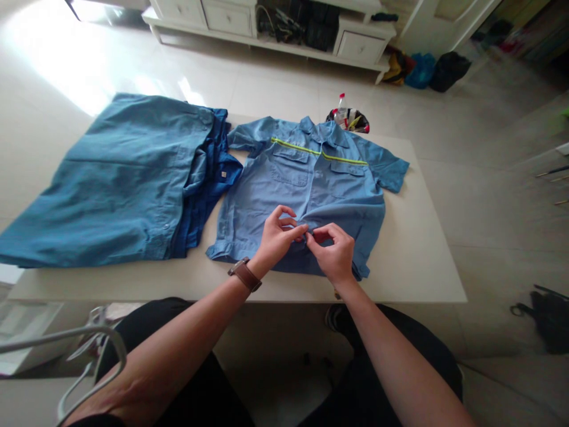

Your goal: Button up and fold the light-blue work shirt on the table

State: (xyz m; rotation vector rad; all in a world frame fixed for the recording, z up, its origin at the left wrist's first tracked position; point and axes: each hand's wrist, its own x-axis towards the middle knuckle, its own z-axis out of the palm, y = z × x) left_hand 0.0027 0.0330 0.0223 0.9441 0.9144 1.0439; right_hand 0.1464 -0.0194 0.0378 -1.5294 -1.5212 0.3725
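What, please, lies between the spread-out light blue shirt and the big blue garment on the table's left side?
In the head view, a darker blue folded garment lies between the light blue shirt and the big blue garment, tucked under the latter's edge.

White table [413, 255] with shirt [311, 196], garment pile [120, 178]

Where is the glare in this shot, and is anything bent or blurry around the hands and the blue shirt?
Head view: strong white glare washes out the floor tiles at upper left; the table edges splay with wide-angle distortion; the left hand, right hand and shirt are sharp and evenly lit; the hangers at lower left look soft.
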